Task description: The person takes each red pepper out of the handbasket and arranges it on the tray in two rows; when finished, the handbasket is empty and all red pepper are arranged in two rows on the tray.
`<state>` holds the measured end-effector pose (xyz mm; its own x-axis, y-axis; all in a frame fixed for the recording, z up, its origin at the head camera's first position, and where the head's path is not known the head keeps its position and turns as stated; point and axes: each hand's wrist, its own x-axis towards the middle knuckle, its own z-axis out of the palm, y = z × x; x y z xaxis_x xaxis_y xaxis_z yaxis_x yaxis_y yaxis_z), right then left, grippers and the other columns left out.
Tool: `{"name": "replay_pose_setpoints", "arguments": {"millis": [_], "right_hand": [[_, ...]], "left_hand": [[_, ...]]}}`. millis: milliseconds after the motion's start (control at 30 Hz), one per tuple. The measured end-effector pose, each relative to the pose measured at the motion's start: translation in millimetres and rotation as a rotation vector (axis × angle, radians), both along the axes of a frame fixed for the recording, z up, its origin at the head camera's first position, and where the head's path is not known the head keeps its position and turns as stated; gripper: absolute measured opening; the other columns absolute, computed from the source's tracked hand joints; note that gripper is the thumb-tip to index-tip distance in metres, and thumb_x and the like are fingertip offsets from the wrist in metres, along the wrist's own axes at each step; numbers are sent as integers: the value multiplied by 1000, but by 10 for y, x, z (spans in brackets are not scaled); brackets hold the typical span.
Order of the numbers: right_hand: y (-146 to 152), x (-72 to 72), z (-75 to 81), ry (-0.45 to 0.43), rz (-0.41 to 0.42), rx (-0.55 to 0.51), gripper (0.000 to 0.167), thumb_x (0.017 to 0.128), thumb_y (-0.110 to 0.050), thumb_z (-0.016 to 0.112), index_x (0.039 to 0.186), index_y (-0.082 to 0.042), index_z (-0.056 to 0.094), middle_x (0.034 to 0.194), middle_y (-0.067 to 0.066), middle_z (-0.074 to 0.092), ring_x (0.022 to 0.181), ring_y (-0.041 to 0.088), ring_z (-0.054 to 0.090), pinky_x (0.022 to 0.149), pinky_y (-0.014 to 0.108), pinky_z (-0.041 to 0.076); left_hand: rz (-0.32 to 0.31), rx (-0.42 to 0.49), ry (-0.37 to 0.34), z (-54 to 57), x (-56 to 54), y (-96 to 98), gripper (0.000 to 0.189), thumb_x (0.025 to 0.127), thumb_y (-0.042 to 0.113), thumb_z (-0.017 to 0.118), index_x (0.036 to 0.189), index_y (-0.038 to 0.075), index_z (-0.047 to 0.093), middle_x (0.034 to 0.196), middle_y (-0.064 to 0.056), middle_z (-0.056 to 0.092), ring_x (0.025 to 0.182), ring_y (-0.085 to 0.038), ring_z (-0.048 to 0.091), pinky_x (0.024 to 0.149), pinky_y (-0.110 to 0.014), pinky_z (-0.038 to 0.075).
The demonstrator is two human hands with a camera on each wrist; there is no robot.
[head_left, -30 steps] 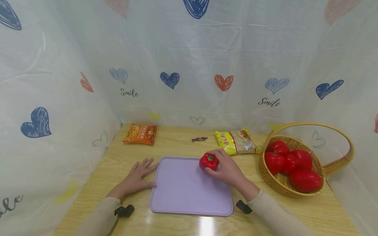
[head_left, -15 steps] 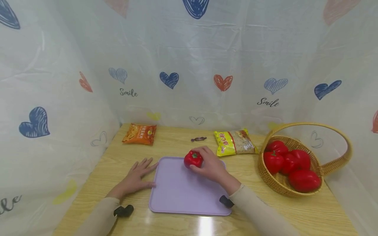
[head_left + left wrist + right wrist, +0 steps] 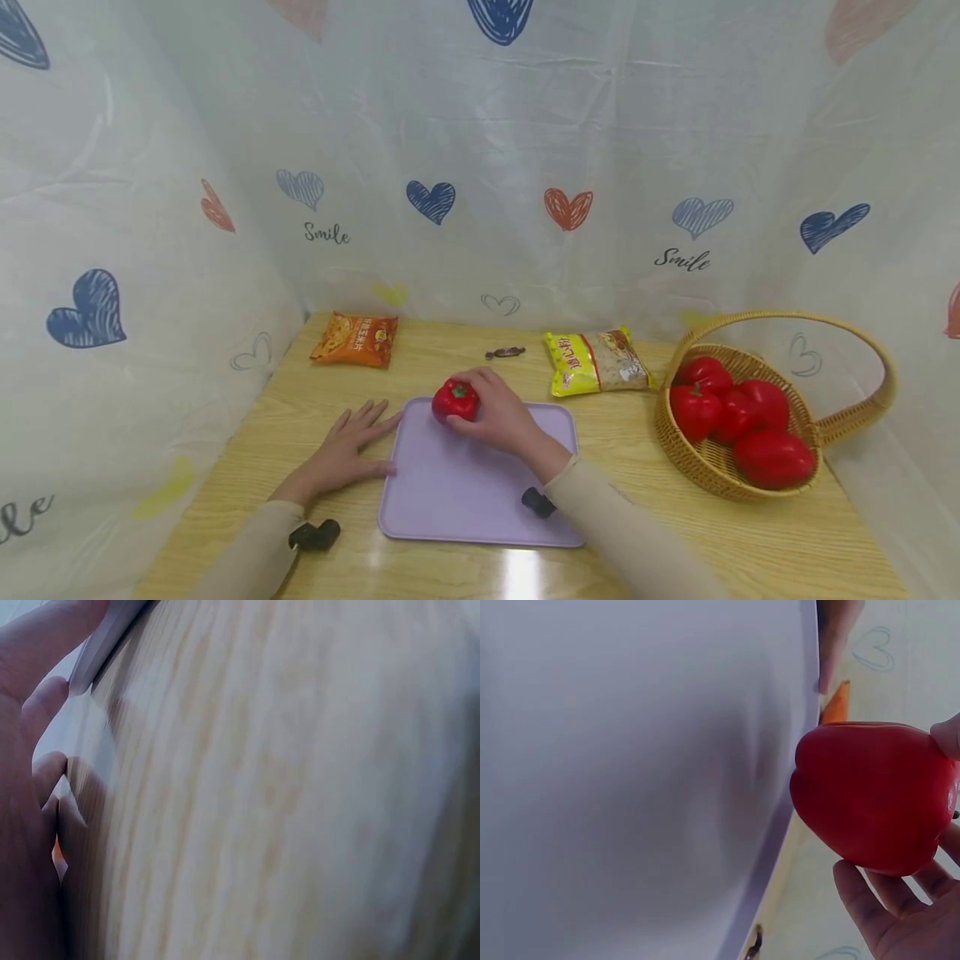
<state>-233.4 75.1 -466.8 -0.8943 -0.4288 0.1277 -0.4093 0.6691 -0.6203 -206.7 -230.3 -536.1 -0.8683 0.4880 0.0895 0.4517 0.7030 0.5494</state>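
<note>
Pepper: a red pepper (image 3: 450,406), green stem (image 3: 458,390) upward in the head view, sat at or just over the far left part of the lilac tray (image 3: 480,504); whether its underside touched could not be told.
Right hand: clamped on the pepper (image 3: 870,799), thumb on the near side, fingers curved round the far side; right hand (image 3: 501,417) reached in across the tray.
Left hand: left hand (image 3: 341,454) lay on the table (image 3: 360,571), fingers straight and spread apart, thumb and forefinger at the tray's left rim, holding nothing.
Skin: smooth, glossy, with shallow lobes; judged somewhat slippery, so a bare fingertip pinch seemed less sure than a wrapped grip.
Weight: probably light, a one-hand load; not provable by eye.
Stiffness: no denting showed under the fingers; judged firm, real or imitation unknown. Moderate pressure seemed enough.
Best hold: opposite sides at the widest part, below the shoulders, as gripped here; the stem looked too short and weak to lift by.
Basket: wicker basket (image 3: 684,457) stood well apart at right, holding red vegetables (image 3: 772,460).
Far side: orange packet (image 3: 356,340), wrapped sweet (image 3: 505,352) and yellow packet (image 3: 600,363) lay beyond the tray.
</note>
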Motion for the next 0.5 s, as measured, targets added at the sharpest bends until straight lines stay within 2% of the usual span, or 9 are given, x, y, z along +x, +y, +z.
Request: {"name": "replay_pose_setpoints", "arguments": {"millis": [300,500], "right_hand": [[-227,-41,-49,25,32,-2,61,87,-36,79,141,-18,55,135,2,55,123,20,55,97,39,56],[-339,-55,-55,31,56,5,60,88,-37,78,141,-18,55,135,2,55,122,19,56,99,37,55]], "left_hand": [[-3,5,-2,46,8,11,83,86,56,74,156,21,44,164,-21,29,152,-48,16,119,-68,2],[-8,-2,18,27,3,-2,83,87,56,74,156,22,44,163,-23,29,151,-49,17,118,-70,3]]}}
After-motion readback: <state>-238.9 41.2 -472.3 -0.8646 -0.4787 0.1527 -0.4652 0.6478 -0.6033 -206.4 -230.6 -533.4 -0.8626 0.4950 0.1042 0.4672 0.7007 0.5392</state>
